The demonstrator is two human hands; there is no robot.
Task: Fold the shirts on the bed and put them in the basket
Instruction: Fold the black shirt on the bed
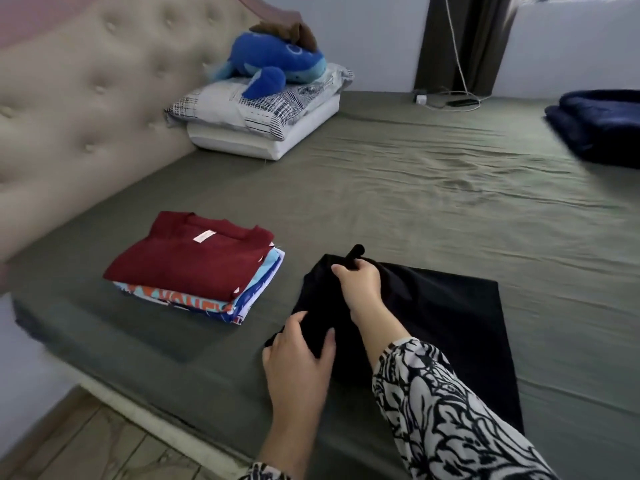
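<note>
Gripping black shirt (446, 317) w/ both hands, left hand (298, 355) near edge, right hand (360, 282) far edge

Bed (415, 188): black shirt (450, 306), shirt stack (187, 268), pillows (263, 116).

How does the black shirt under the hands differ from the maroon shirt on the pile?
The black shirt is only partly folded, while the maroon shirt is a finished rectangle. The left hand and right hand grip the black one; nobody touches the maroon one. Black lies on the sheet; maroon tops a stack. Both are on the bed.
</note>
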